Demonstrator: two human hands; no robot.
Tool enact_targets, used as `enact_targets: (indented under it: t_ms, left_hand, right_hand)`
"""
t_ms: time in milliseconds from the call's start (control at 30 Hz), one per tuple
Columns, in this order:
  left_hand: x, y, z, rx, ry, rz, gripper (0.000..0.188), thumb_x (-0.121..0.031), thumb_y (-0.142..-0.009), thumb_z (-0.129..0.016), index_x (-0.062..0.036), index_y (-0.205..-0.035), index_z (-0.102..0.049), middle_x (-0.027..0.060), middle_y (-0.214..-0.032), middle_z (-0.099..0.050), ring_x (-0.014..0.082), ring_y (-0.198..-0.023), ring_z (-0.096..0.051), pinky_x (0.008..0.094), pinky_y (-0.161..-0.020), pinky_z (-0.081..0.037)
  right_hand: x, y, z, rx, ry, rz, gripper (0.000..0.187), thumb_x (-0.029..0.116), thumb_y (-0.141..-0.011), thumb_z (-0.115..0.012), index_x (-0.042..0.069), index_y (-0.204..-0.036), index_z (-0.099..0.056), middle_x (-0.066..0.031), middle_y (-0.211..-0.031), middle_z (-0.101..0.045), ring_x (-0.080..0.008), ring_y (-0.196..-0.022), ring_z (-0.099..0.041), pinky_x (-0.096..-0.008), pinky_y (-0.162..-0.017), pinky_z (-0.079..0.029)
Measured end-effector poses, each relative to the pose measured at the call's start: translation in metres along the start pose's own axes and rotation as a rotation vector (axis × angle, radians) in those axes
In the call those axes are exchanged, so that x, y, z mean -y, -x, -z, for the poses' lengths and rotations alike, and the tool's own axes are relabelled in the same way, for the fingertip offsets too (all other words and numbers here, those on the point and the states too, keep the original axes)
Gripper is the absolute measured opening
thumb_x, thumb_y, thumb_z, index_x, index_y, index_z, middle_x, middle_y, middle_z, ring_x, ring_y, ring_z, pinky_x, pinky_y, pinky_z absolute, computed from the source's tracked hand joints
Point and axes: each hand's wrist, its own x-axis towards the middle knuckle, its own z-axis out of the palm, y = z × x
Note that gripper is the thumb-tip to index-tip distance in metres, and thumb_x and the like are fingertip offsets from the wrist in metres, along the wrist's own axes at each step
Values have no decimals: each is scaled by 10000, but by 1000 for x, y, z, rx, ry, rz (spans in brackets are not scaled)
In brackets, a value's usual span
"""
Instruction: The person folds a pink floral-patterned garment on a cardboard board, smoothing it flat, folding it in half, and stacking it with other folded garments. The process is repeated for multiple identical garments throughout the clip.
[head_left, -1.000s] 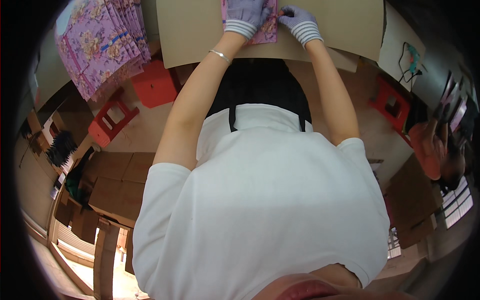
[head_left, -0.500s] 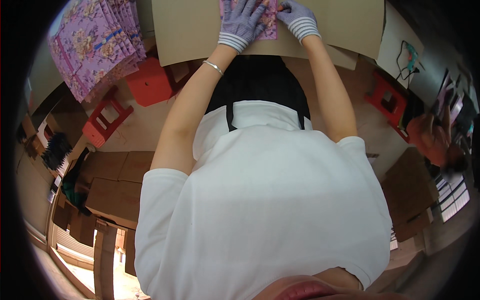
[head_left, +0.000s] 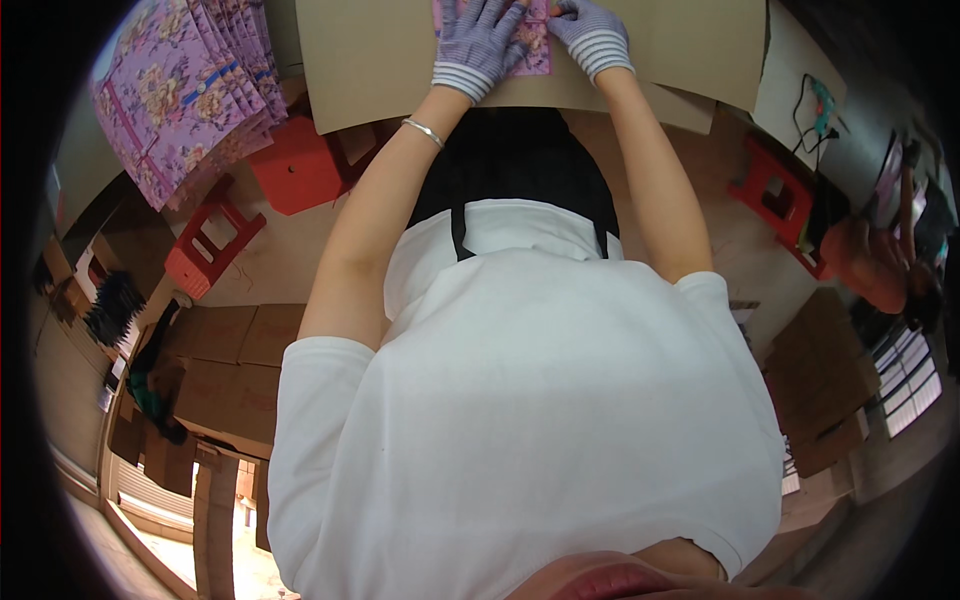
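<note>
A flat pink floral-print piece (head_left: 537,56), perhaps a folder or bag panel, lies on the tan board at the top edge, partly cut off by the view. My left hand (head_left: 478,46), in a lavender striped glove, rests flat across its left part with fingers spread. At its right edge is my right hand (head_left: 594,36), gloved alike, with thumb and bent fingers closed on the border. Some fingertips on both hands are bare. A darker pink band crosses the piece between the hands.
Stacked purple floral pieces (head_left: 185,95) hang over the table's left side. Red stools (head_left: 300,168) stand below. A green-handled tool with a cord (head_left: 822,105) lies at the right. Brown cartons (head_left: 225,395) are behind on the left; another person (head_left: 868,262) is at the far right.
Both hands and the pink floral piece sit slightly further left and up in view. The right hand's fingers have shifted a little along the edge. The person at right has moved.
</note>
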Motion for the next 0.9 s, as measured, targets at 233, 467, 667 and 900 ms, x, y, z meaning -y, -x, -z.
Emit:
enact_targets:
  t_ms: [233,467,667,900]
  left_hand:
    - [-2,-2,2,-23,22,4,587,-377,-845,-614,-56,-1332,-548,161,-1520,-374,373,-1456,-245,603,-1182,-80]
    - [-2,-5,4,2,19,-16,595,-379,-842,-613,-53,-1334,-544,165,-1523,-368,377,-1451,-252,606,-1178,-93]
    - [5,-4,8,171,-148,19,668,-496,-863,-575,-197,-1450,-460,33,-1592,-273,262,-1478,-208,592,-1176,-108]
    - [35,-18,19,321,23,-224,673,-423,-885,-561,-183,-1490,-390,44,-1596,-271,249,-1488,-206,553,-1198,-96]
  right_hand:
    - [2,0,5,60,-3,-20,239,294,-767,-719,112,-921,-711,-134,-885,-712,-326,-831,-676,-405,-773,-540]
    - [4,1,16,142,-51,-67,321,330,-786,-712,104,-1011,-683,-159,-971,-693,-328,-917,-662,-420,-825,-526]
    - [20,36,19,72,476,181,532,475,-676,-811,158,-1042,-593,-42,-1030,-639,-231,-1005,-603,-388,-835,-486]
    - [10,37,14,49,440,229,627,553,-581,-825,183,-1023,-579,-37,-1032,-583,-227,-1013,-561,-417,-781,-440]
